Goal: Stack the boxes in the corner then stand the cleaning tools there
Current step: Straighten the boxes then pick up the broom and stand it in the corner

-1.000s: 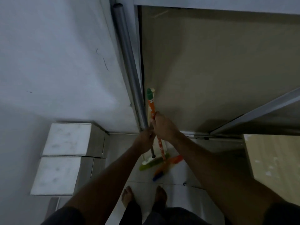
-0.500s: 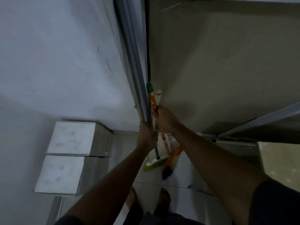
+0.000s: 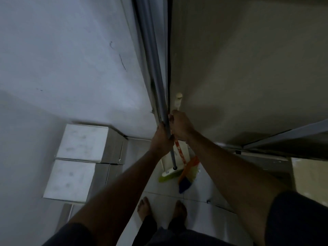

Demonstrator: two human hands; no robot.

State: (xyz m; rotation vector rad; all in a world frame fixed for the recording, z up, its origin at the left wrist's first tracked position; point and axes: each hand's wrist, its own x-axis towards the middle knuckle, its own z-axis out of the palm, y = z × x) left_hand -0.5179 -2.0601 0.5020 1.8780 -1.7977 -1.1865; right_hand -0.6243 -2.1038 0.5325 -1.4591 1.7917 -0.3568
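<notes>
Two white-topped boxes [image 3: 83,142] [image 3: 69,180] stand stacked side by side against the left wall. My left hand [image 3: 162,139] grips a long grey mop pole [image 3: 152,68] that stands upright in the corner, its green and white head [image 3: 168,174] on the floor. My right hand [image 3: 181,126] holds the orange patterned broom handle [image 3: 179,151] beside the pole. The broom's orange, green and blue bristles [image 3: 188,176] rest on the tiles. A pale handle tip [image 3: 178,98] pokes up above my right hand.
A white wall [image 3: 71,59] runs on the left and a beige panel [image 3: 248,59] on the right. A grey bar [image 3: 287,135] crosses at right, with a wooden surface [image 3: 308,174] below it. My bare feet [image 3: 161,208] stand on the white tiled floor.
The view has shifted closer to the corner. Both hands have moved up and together with the pole and broom handle, which now stand more upright against the corner; the green broom tip is hidden.
</notes>
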